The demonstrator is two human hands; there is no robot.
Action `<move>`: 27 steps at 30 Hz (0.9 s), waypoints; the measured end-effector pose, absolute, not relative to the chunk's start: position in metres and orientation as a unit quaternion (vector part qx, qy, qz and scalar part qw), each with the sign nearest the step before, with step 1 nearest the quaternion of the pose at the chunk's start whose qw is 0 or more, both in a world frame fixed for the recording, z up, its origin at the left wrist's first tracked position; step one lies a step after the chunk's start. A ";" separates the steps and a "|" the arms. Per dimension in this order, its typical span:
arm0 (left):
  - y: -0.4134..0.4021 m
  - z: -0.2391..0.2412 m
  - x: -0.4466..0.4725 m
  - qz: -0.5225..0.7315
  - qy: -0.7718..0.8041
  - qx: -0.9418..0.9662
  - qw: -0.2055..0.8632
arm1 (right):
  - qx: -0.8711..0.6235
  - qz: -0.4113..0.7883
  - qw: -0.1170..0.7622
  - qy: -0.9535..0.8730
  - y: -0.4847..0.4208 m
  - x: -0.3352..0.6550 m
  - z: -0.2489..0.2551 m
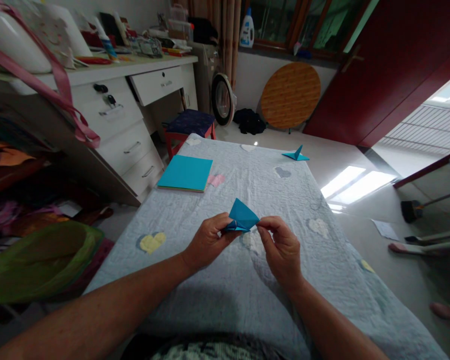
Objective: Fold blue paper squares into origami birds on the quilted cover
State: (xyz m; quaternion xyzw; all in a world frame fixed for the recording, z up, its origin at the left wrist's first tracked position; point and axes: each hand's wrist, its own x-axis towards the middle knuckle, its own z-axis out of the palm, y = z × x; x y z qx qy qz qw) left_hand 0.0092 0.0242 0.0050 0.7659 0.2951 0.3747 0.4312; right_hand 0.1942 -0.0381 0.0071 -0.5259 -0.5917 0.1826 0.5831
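Note:
Between my hands, above the cloth-covered table (243,280), is a small piece of folded blue paper (243,215) with one corner pointing up and away. My left hand (210,237) grips its left side, fingers behind and thumb below. The right-hand corner is pinched between thumb and fingertips of my right hand (281,247). Farther off to the left lies a stack of square coloured paper (185,172), a blue sheet on top. A folded blue paper figure (297,154) with an upright point rests near the table's far right corner.
White drawers (123,130) and a cluttered desk line the left side. A stool with a dark cushion (190,122) stands past the table's far left corner. A green-lined bin (41,260) sits at lower left. Behind are an open-doored washing machine (223,99) and a round wooden board (290,95).

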 end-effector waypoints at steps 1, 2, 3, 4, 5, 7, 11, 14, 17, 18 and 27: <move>0.024 0.004 0.009 0.376 0.296 0.767 0.427 | -0.532 0.185 0.588 -0.581 -0.038 0.195 0.005; 0.024 0.004 0.009 0.378 0.297 0.767 0.425 | -0.537 0.188 0.591 -0.572 -0.039 0.195 0.004; 0.024 0.003 0.009 0.381 0.295 0.768 0.423 | -0.540 0.194 0.592 -0.566 -0.039 0.195 0.003; 0.025 0.002 0.009 0.383 0.292 0.768 0.422 | -0.541 0.201 0.591 -0.563 -0.039 0.195 0.002; 0.025 0.001 0.009 0.386 0.286 0.769 0.422 | -0.540 0.209 0.590 -0.563 -0.039 0.195 0.002; 0.024 -0.002 0.010 0.398 0.267 0.770 0.421 | -0.532 0.225 0.592 -0.563 -0.039 0.195 0.002; 0.024 -0.002 0.010 0.404 0.239 0.782 0.410 | -0.516 0.237 0.599 -0.565 -0.040 0.195 0.002; 0.022 0.002 0.009 0.383 0.247 0.796 0.399 | -0.508 0.237 0.597 -0.574 -0.040 0.195 0.003; 0.021 0.004 0.009 0.374 0.252 0.801 0.394 | -0.492 0.226 0.595 -0.593 -0.040 0.194 0.008; 0.021 0.005 0.009 0.373 0.251 0.801 0.396 | -0.485 0.222 0.593 -0.603 -0.039 0.194 0.010; 0.021 0.004 0.010 0.401 0.243 0.783 0.408 | -0.450 0.168 0.537 -0.693 -0.044 0.191 0.019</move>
